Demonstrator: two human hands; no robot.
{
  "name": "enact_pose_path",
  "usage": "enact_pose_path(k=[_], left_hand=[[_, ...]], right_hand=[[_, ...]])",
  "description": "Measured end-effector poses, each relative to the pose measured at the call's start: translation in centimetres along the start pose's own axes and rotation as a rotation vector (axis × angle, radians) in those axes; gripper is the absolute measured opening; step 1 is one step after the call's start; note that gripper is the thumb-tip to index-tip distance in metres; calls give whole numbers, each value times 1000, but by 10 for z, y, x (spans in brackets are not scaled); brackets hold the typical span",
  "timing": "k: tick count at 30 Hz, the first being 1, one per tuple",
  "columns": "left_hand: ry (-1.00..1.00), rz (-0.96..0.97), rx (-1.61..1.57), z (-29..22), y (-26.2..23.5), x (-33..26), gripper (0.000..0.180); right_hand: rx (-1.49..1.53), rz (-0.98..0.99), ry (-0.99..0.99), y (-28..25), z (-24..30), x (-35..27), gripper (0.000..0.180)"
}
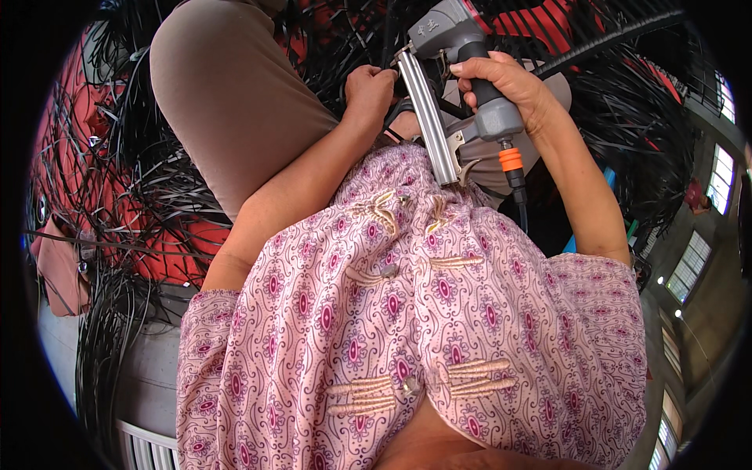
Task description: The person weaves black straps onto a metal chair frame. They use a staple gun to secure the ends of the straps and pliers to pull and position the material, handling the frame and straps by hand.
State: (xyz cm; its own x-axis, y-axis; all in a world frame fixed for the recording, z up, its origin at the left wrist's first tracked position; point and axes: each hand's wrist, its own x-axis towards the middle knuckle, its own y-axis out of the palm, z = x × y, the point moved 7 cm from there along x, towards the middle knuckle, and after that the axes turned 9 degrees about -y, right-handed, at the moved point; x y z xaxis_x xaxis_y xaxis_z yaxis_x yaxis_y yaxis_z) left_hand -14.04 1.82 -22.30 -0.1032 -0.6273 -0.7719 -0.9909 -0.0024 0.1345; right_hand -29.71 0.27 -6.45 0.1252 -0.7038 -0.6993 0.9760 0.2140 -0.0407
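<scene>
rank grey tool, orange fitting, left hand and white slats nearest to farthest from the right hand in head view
1. Grey tool: in the right hand
2. Orange fitting: below that hand
3. Left hand: left of the tool
4. White slats: lower left edge

I have the nail gun (489,94) by its black grip in my right hand (509,82); its grey head tops the picture, nose toward my left hand (370,94); the long silver magazine (429,117) slants from that nose down toward my body, its lower end before my shirt (376,298); below the grip, an orange collar (510,160) meets a dark hose (522,205).
</scene>
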Motion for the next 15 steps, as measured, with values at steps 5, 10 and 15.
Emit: enact_pose_path(k=[5,10,15], left_hand=[[-3,-11,2,-1,0,-1,27],[-10,-13,-6,0,0,-1,27],[-3,-5,-8,2,1,1,26]], right_hand=[[12,-22,-1,-1,0,0,18],[24,-26,-7,-2,0,0,19],[33,-1,-3,-2,-1,2,21]])
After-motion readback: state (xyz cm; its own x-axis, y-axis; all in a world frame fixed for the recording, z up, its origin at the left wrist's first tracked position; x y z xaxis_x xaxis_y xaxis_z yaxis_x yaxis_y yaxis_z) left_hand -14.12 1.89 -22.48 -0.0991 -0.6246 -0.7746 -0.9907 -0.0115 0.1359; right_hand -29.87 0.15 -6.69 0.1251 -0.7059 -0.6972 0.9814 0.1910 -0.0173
